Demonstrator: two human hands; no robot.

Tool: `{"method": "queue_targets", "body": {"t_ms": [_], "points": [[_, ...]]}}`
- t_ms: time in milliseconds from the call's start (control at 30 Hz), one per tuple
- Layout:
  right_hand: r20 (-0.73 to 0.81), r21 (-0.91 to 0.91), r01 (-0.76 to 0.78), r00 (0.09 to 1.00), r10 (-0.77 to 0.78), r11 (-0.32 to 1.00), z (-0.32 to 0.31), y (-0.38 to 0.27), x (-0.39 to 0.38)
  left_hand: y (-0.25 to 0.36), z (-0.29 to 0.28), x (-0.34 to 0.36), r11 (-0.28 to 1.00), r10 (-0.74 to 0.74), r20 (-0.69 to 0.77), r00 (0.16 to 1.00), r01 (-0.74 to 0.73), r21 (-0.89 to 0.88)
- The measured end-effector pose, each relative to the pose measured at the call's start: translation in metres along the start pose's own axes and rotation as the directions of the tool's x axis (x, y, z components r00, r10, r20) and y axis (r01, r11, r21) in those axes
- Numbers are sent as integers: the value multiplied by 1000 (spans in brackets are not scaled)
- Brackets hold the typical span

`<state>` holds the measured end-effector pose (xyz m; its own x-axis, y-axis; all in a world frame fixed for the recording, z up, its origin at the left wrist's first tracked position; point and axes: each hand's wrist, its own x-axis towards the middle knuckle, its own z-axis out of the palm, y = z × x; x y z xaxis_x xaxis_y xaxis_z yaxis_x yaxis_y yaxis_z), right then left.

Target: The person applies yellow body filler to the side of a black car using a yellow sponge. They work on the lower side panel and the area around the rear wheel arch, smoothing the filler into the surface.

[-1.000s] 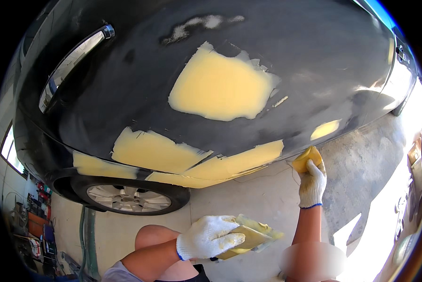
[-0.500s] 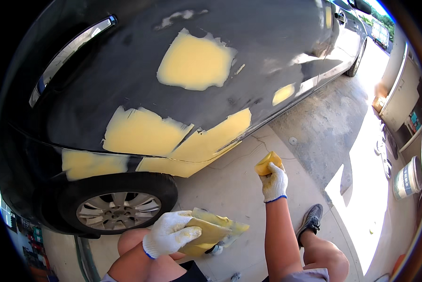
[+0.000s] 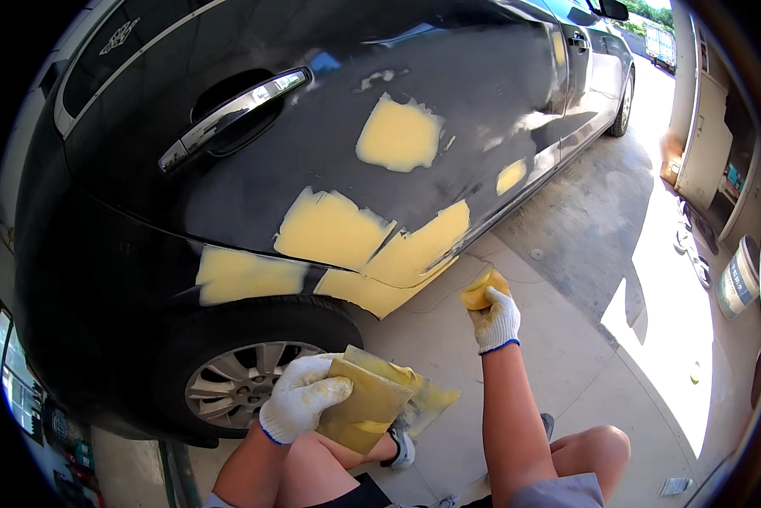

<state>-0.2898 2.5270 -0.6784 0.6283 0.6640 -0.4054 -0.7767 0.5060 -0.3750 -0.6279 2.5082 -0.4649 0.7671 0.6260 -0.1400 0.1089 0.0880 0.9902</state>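
My left hand [image 3: 304, 394], in a white knit glove, grips two thin yellowish sheets [image 3: 363, 400] smeared with putty, in front of the rear wheel [image 3: 240, 377]. My right hand [image 3: 495, 322], also gloved, pinches a curved yellow spreader [image 3: 484, 288] below the lower edge of the black car [image 3: 228, 203], apart from its surface. Pale yellow putty patches lie on the door panel [image 3: 397, 133], along its lower part [image 3: 329, 224] and above the wheel arch [image 3: 249, 275]. A chrome handle [image 3: 232, 118] is higher up, at the left.
On the right are a pale cabinet [image 3: 700, 144], several sandals [image 3: 694, 241] and a bucket [image 3: 738, 279] along the sunlit floor edge. My bent knees [image 3: 592, 457] are at the lower edge. Tools [image 3: 75, 449] lie at the lower left. A distant truck [image 3: 658, 46] shows outside.
The view has swung toward the car's length and taken in the outside. My right hand has come down and away from the panel's lower edge with the spreader; my left hand has shifted left.
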Motion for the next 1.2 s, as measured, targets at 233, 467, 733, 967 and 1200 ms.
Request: {"method": "queue_targets", "body": {"t_ms": [233,467,733,967,1200], "points": [[118,-52,-27,992,33,998,19,14,-40,-22,-26,-2,943,65,-181,981,-120,-311],[232,-188,7,972,38,982,45,22,-53,-41,-55,-19,908,58,-364,930,-201,-369],[209,-183,-61,973,100,981,63,45,-61,-36,-46,-19,896,207,-543,814,-381,-229],[184,-200,-76,976,113,977,68,49,-57,-38,-46,-23,908,242,-583,775,-393,-145],[605,-376,185,791,89,908,150,-5,-93,-44,-60,-33,783,303,-564,768,-538,-313]]}}
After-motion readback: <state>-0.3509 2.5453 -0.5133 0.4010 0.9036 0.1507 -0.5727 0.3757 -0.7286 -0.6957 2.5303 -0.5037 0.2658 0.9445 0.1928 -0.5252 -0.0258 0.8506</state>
